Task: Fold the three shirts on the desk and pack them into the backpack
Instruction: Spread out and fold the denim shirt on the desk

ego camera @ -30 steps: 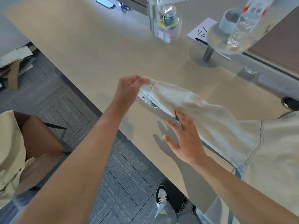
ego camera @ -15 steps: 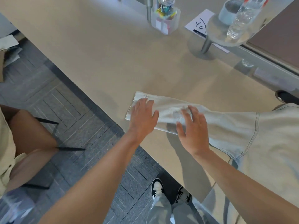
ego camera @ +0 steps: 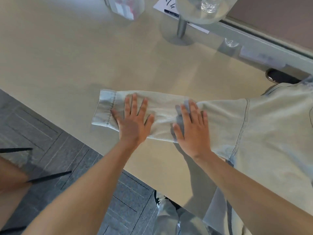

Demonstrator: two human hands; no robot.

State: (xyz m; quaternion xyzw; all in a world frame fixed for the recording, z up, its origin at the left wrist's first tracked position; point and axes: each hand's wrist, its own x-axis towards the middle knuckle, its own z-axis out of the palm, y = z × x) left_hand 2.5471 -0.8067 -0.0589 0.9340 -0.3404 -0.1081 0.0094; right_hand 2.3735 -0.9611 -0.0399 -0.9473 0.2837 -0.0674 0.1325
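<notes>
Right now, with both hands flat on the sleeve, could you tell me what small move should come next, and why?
Probably fold the sleeve in across the shirt body. It lies stretched flat on the desk, the left hand near the cuff and the right hand mid-sleeve, both open.

The beige desk (ego camera: pixel 67 53) carries a pale denim shirt (ego camera: pixel 264 133), its sleeve (ego camera: pixel 162 106) stretched flat toward the left near the front edge. At the far edge stand a clear box (ego camera: pixel 126 7), a paper (ego camera: pixel 165 5) with a pen (ego camera: pixel 171 12), and a round stand (ego camera: pixel 179 39).
</notes>
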